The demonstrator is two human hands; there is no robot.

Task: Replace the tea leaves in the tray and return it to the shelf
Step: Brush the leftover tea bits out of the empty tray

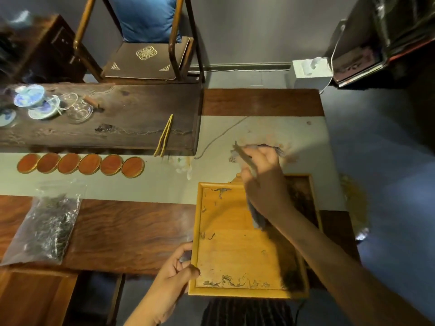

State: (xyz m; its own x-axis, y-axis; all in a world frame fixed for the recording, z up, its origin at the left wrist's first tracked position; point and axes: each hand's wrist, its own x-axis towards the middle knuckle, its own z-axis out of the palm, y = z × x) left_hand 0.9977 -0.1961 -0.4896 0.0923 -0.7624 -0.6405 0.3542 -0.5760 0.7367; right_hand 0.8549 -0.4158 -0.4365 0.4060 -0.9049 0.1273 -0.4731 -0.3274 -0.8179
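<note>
Wooden tray (pixel 237 245) overhangs the desk's (pixel 131 227) near edge; my left hand (pixel 174 274) pinches its rim, my right hand (pixel 263 182) grips a brush (pixel 255 216). I should sweep stray leaves (pixel 226 280) outward, tray steady.

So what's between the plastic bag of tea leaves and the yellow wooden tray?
Only bare reddish-brown wooden tabletop lies between the clear plastic bag of tea leaves and the yellow wooden tray, seen in the head view. The left hand holds the tray's edge.
</note>
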